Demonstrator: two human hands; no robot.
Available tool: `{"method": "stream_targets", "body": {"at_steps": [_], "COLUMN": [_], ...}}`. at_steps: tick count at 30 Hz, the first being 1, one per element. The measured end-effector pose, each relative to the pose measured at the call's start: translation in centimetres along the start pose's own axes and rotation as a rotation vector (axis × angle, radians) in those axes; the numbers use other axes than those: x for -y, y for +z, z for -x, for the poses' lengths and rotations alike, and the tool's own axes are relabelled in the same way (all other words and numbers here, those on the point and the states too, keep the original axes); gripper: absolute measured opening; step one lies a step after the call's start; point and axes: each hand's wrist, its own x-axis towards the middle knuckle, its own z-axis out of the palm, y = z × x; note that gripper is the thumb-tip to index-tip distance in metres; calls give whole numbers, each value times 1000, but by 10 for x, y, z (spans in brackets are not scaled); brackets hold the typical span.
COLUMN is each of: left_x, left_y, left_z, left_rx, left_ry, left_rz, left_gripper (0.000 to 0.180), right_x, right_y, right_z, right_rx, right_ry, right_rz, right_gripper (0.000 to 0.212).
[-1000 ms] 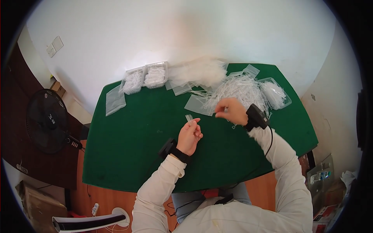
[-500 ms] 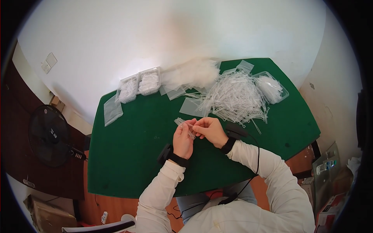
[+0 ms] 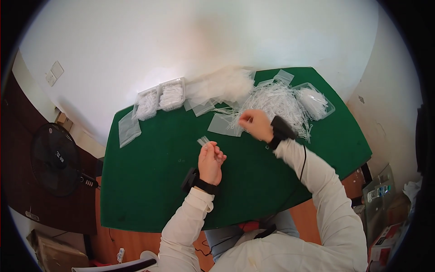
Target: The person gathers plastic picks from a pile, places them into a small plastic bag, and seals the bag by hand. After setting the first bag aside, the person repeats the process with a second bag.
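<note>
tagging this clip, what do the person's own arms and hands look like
The left sleeve and right sleeve are long and off-white. The left hand and right hand wear no gloves. Each wrist has a black strap with a dark, boxy device; a thin dark cable hangs by the right one.

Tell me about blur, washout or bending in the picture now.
Head view: the right hand looks blurred; head view: the clear bags wash out pale; head view: the wall curves at its right corner, black filling the frame's corners.
</note>
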Motion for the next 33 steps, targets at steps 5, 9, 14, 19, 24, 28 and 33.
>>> {"method": "stream_targets", "body": {"at_steps": [5, 9, 14, 19, 24, 28, 33], "left_x": [0, 0, -1, -15, -34, -33, -27], "left_y": [6, 6, 2, 0, -7, -7, 1], "left_z": [3, 3, 1, -3, -8, -9, -1], "left_rx": [39, 88, 140, 122, 105, 161, 257], "left_ry": [-145, -145, -113, -119, -64, -153, -346], "left_rz": [-58, -177, -242, -189, -198, -303, -405], "left_gripper": [16, 15, 14, 16, 18, 22, 26], "right_x": [-28, -35, -31, 2, 51, 58, 55], "right_y": [-31, -27, -18, -13, 1, 18, 26], "right_z": [-41, -46, -41, -22, 11, 34, 42], "right_rx": [235, 384, 284, 227, 373, 347, 309], "right_ry": [-15, -20, -56, -30, 381, 454, 463], "right_rz": [454, 738, 749, 149, -692, -904, -939], "right_gripper": [14, 14, 14, 12, 8, 7, 7]}}
